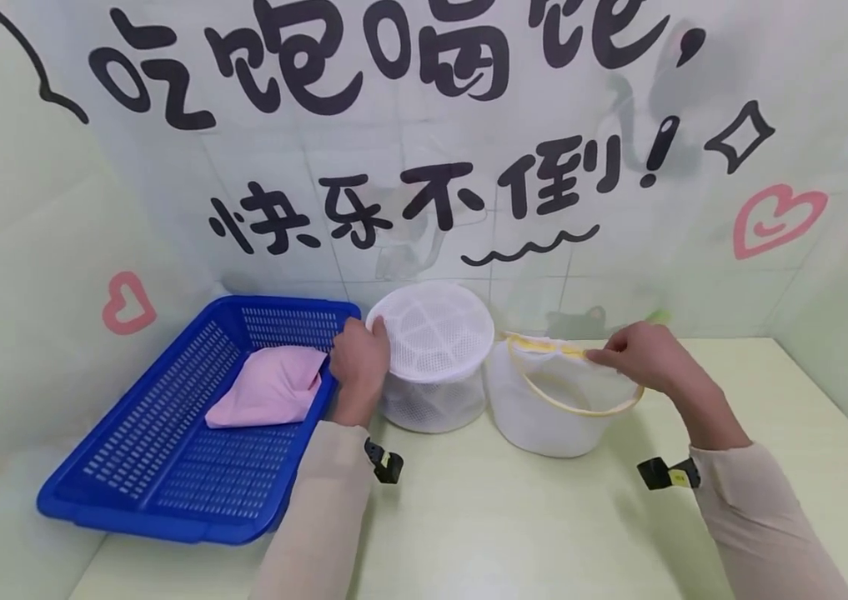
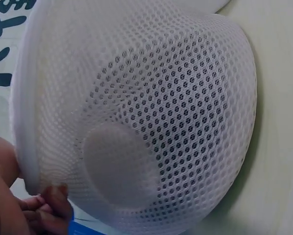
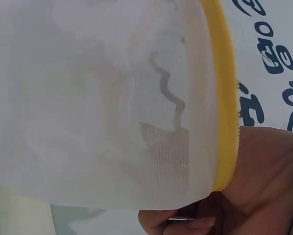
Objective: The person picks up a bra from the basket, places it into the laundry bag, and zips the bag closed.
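Left hand [image 1: 359,354]: grasping. Thumb over the top rim, fingers curled beneath it, on the near-left edge of a white mesh bag [image 1: 431,333]. Bag is round, stands upright on the table [image 1: 484,533] just right of this hand, between the two hands. Left wrist view: coarse honeycomb mesh, with a pale oval patch [image 2: 118,166] low on the side near the fingers; cannot tell whether it lies inside or is part of the wall.

Right hand [image 1: 649,357]: grasping. Thumb and fingers pinch the yellow-edged rim of a second white bag [image 1: 551,429], smooth and finely woven, which stands on the table just left of this hand, beside the mesh bag. Its yellow rim [image 1: 581,412] forms a loop tilted down toward the wearer. Right wrist view: a grey wavy line shows through the thin cloth.

Left of the left hand: blue basket [image 1: 206,487], slotted walls, right rim passing behind the hand; contact with it cannot be told. Inside, nearest the left hand, a folded pink cloth [image 1: 269,387].

Beyond both hands: pale wall sheet [image 1: 424,137] with large black characters. Each forearm wears a beige sleeve and a small black device at the wrist
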